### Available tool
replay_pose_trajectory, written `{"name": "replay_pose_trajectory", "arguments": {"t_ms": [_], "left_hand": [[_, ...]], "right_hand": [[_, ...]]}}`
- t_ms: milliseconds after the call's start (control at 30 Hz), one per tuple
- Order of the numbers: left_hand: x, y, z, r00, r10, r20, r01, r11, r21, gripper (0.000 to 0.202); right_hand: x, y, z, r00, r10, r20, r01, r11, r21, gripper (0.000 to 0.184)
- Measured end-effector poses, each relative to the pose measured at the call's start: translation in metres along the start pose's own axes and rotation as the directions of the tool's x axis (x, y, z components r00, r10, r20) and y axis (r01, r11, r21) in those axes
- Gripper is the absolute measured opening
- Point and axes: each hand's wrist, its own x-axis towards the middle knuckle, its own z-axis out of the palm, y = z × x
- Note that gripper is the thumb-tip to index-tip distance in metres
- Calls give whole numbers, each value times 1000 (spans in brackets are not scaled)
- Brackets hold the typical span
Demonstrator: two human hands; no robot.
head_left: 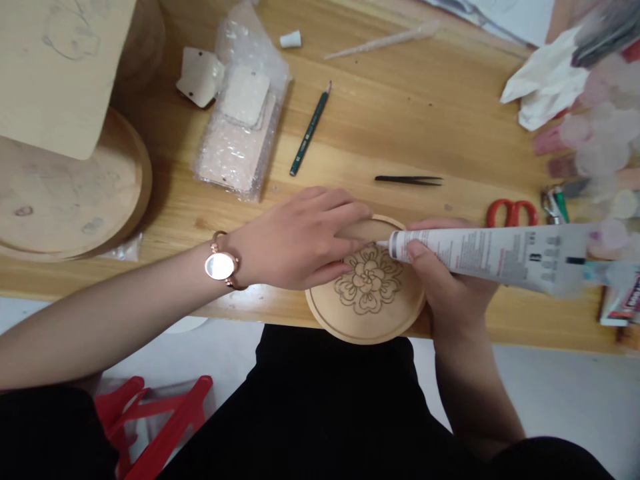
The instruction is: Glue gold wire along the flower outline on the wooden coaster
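A small round wooden disc [367,313] with a flower outline drawn on it lies at the table's near edge. My left hand [300,237], with a rose-gold watch on the wrist, rests flat on the disc's upper left, fingers stretched out over it. My right hand [440,280] is wrapped round a white glue tube [490,253]. The tube's nozzle points left and touches the top of the flower, beside my left fingertips.
On the wooden table [425,113] lie a green pencil [310,130], black tweezers [409,179], red-handled scissors [511,213], a bubble-wrap pack of pale tiles [240,127] and crumpled tissue [545,83]. Larger wooden rounds [70,193] sit at left. A red bag [165,413] lies on the floor.
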Motion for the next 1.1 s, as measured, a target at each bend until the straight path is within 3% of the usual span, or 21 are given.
{"name": "replay_pose_trajectory", "arguments": {"t_ms": [267, 467, 667, 867, 1100], "left_hand": [[0, 0, 0, 1000, -13, 16, 13, 1000, 24, 31], [0, 1, 0, 1000, -4, 2, 4, 1000, 27, 29], [0, 1, -1, 1000, -10, 9, 10, 1000, 17, 28], [0, 1, 0, 1000, -4, -15, 4, 1000, 6, 27], [0, 2, -2, 1000, -19, 15, 19, 1000, 6, 26]], "right_hand": [[4, 2, -4, 994, -52, 97, 54, 998, -14, 17], [1, 4, -2, 999, -29, -19, 27, 998, -58, 16], [2, 3, -3, 996, -67, 63, 69, 997, -39, 19], [0, 3, -1, 996, -68, -49, 65, 996, -68, 15], [1, 3, -1, 994, -100, 34, 102, 991, -82, 15]]}}
